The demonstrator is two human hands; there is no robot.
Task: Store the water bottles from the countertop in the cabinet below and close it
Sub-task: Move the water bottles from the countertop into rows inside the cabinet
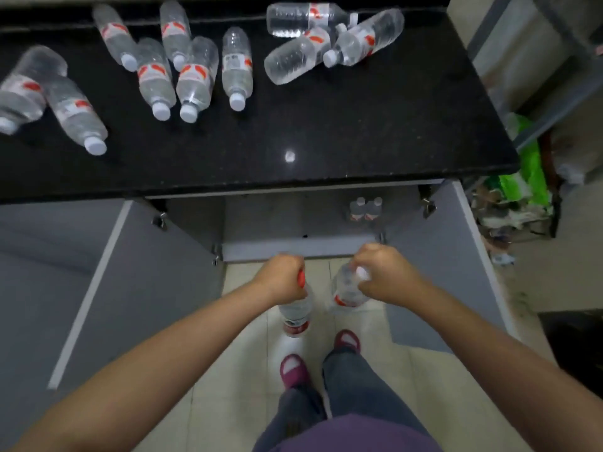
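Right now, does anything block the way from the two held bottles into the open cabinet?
Nothing visible does: both cabinet doors stand open, and the two stored bottles sit at the back right.

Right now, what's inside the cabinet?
Two upright bottles stand at the back right of the cabinet. The countertop hides anything deeper or higher.

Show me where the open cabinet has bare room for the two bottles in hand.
The cabinet floor is bare left of the two stored bottles, across to the left door hinge. The right rear corner is taken.
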